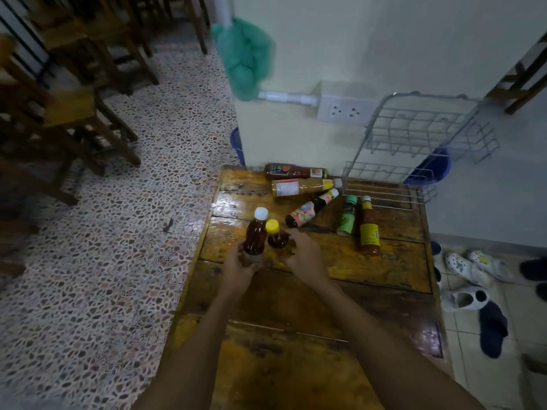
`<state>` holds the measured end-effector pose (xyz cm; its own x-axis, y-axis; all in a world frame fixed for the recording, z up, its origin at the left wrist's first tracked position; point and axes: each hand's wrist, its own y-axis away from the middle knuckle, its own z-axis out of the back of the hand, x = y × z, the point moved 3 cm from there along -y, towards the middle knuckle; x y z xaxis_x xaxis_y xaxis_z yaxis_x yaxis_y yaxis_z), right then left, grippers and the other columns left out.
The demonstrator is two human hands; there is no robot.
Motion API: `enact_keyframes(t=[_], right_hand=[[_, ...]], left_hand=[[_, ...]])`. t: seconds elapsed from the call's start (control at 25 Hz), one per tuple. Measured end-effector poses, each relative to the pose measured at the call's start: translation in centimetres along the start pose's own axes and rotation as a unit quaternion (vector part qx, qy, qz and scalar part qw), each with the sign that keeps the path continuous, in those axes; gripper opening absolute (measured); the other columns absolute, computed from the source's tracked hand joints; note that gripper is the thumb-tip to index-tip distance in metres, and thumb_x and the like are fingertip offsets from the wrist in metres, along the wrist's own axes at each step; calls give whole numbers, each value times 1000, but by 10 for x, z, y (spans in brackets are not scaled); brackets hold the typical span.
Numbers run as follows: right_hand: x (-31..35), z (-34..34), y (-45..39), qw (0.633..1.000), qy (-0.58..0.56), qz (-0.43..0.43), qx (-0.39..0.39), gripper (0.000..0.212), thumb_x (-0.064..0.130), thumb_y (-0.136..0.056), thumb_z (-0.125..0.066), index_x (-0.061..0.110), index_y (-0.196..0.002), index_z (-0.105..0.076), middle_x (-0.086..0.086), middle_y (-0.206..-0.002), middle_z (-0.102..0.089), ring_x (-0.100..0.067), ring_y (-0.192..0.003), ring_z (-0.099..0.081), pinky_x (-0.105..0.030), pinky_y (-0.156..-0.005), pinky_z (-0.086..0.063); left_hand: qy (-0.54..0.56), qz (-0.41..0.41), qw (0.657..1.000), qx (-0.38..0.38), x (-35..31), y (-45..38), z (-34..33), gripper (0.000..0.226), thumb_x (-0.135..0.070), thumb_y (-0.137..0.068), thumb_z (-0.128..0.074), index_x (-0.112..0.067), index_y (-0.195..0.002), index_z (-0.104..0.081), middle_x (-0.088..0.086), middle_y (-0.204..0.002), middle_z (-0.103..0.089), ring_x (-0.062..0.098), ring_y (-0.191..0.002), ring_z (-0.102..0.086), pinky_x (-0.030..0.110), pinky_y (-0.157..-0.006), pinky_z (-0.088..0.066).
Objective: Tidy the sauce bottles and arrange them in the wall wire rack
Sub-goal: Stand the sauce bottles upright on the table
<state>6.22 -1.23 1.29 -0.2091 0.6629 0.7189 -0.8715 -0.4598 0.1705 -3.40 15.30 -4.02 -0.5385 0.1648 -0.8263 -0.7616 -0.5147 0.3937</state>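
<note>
My left hand [241,269] curls round the white-capped bottle [255,235]; right hand [305,257] grips the yellow-capped bottle [276,236]. Five bottles lie on the table [384,267]; one rack [414,143].

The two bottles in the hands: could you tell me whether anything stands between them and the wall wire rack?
Yes. Five bottles lie on the table between the held pair and the wire rack, the nearest being the dark-sauce bottle. Lifted above them, the white-capped bottle and yellow-capped bottle meet nothing visible.

Dim, soft light; glare on the table [228,207]; blurred, warped edges.
</note>
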Motion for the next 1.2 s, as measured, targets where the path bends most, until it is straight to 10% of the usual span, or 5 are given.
enact_keyframes(t=[0.24,0.4,0.76,1.2], right_hand=[[20,-45,-14,999,25,-47,-3,63,6,-78,-79,29,-133,-58,4,-129,-66,-22,-120,-60,-43,-97,-53],[23,-45,-23,997,0,-75,-16,59,10,-83,-79,23,-136,-58,-2,-129,-68,-24,-119,-61,-30,-90,-46],[18,-63,-24,992,-13,-121,-38,58,13,-81,-81,27,-132,-57,0,-124,-70,-22,-113,-64,-25,-82,-44],[11,-57,-24,996,-5,-93,6,62,21,-81,-81,32,-135,-53,0,-130,-64,-24,-118,-59,-41,-91,-53]], left_hand=[[2,-36,999,14,2,-29,29,57,-10,-86,-81,-24,-131,-50,-12,-121,-60,14,-116,-59,31,-84,-51],[7,-47,999,21,-3,-35,26,55,-4,-87,-78,-20,-132,-50,-8,-119,-60,12,-109,-57,15,-71,-44],[5,-79,997,23,3,-49,24,57,-6,-88,-78,-27,-133,-50,-5,-124,-60,16,-115,-58,44,-92,-57],[-37,-28,998,36,18,-29,21,75,-1,-84,-78,-25,-144,-40,-4,-137,-53,15,-127,-51,37,-96,-49]])
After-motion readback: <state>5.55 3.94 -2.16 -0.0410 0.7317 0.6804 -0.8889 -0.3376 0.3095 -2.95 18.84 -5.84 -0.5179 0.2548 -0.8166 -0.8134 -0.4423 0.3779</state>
